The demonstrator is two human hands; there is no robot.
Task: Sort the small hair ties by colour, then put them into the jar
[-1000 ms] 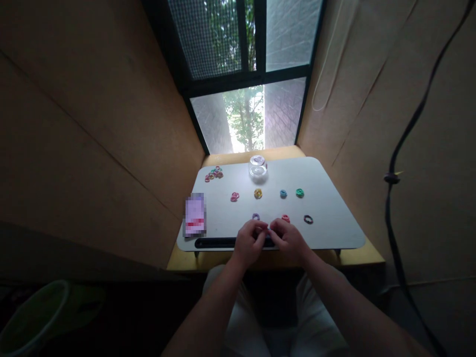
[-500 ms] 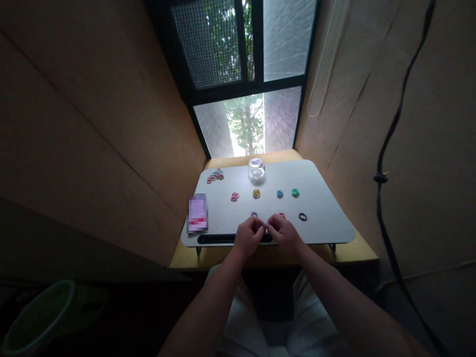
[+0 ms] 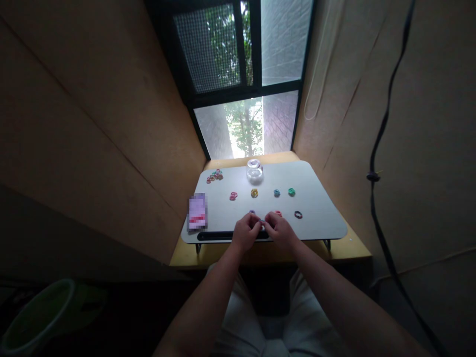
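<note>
Small band: pinched over the near part of the table at 6 o'clock, this small band [image 3: 262, 222] is mostly masked by fingertips, its colour and full shape too small to tell
Left hand: fingers of the left hand [image 3: 245, 232] close in a tight pinch on one side of the band
Right hand: the right hand [image 3: 279, 232] mirrors it, fingertips drawn nearly together on the other side
Half-hidden: a purple hair tie [image 3: 252, 212] at 7 o'clock and a red hair tie [image 3: 278, 213] at 5 o'clock peek from behind the hands
Blurred: a pixelated purple-pink rectangle [image 3: 197, 213] lies near the left edge at 8 o'clock
White table: wrists cross the near edge of the white tabletop [image 3: 320, 225], with open surface at 3 o'clock and a black slot [image 3: 219, 236] at 7 o'clock running beneath the hands
Hair ties: pink [image 3: 233, 196] at 9 o'clock, yellow [image 3: 254, 193] near centre, blue [image 3: 276, 192] and green [image 3: 291, 192] toward 2 o'clock, black [image 3: 298, 214] at 4 o'clock, a mixed pile [image 3: 214, 176] at 10 o'clock
Clear jar: a transparent jar [image 3: 255, 172] stands at 12 o'clock, before the window [image 3: 245, 124]
</note>
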